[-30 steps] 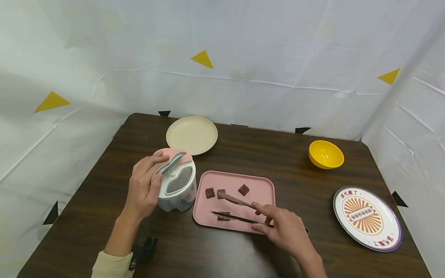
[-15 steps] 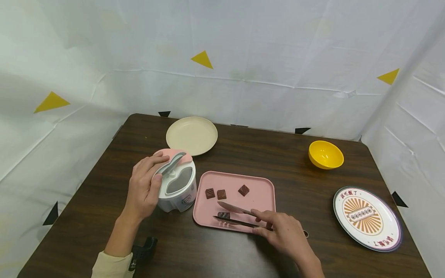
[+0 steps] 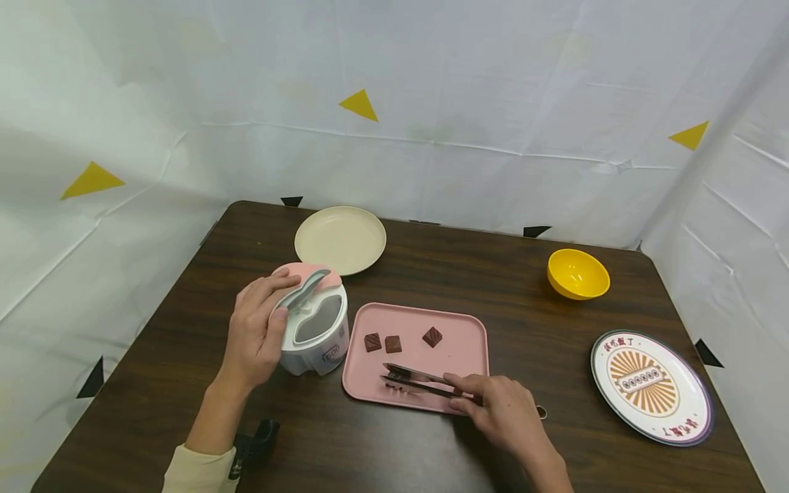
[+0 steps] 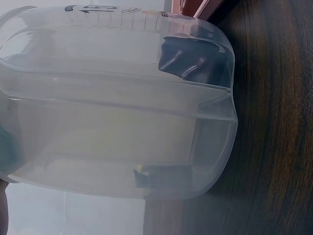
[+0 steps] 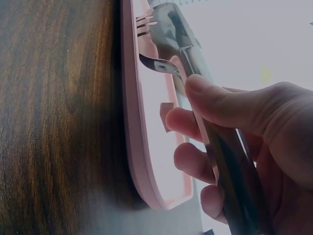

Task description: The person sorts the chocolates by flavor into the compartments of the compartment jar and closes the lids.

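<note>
My left hand (image 3: 254, 332) grips the grey handle on top of a clear plastic storage container (image 3: 328, 350) with a pink-and-white lid. In the left wrist view, dark pieces (image 4: 195, 61) show through the container's cloudy wall. With my right hand (image 3: 508, 407) I hold metal food tongs (image 3: 425, 383), thumb on one arm and fingers on the other; one end is forked, as the right wrist view shows. The tongs' tips are close together around a dark chocolate, mostly hidden, on the pink tray (image 3: 456, 322). Behind it lie a chocolate (image 3: 372, 342), another chocolate (image 3: 393, 344) and a tilted chocolate (image 3: 433, 337).
A cream plate (image 3: 340, 239) stands behind the container. On the right are a yellow bowl (image 3: 578, 275) and a white patterned plate (image 3: 650, 387). White sheeting (image 3: 431, 171) hangs beyond the dark wooden table's (image 3: 493, 274) far edge and at both sides.
The tongs' upper arm has come down from over the middle chocolate, and the tips have closed around the chocolate nearest me. My left hand and the container have stayed put.
</note>
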Tool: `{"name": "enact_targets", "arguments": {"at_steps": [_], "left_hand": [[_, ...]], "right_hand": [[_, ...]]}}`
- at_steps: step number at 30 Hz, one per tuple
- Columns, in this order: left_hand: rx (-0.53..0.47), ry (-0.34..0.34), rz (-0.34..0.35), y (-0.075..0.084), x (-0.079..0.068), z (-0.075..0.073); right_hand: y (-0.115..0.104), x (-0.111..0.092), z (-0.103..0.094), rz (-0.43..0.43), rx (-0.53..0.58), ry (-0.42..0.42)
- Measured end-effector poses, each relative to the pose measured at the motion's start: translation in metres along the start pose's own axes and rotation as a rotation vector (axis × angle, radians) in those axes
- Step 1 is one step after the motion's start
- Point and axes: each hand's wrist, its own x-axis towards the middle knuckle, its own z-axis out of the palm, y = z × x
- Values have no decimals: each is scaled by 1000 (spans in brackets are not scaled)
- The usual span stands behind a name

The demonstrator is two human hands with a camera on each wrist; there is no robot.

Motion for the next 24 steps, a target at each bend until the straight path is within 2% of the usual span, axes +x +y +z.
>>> {"name": "enact_targets", "arguments": {"at_steps": [10,18,24], "left_hand": [[0,-8,-3,-1,-1,0],[5,-15,-4,-1,-1,0],[9,-17,-8,0,-1,-1]], "right_hand": [[1,0,-1,-10,-16,13],[0,0,-10,-62,31,144],[-8,4,-18,-102,75,204]]}}
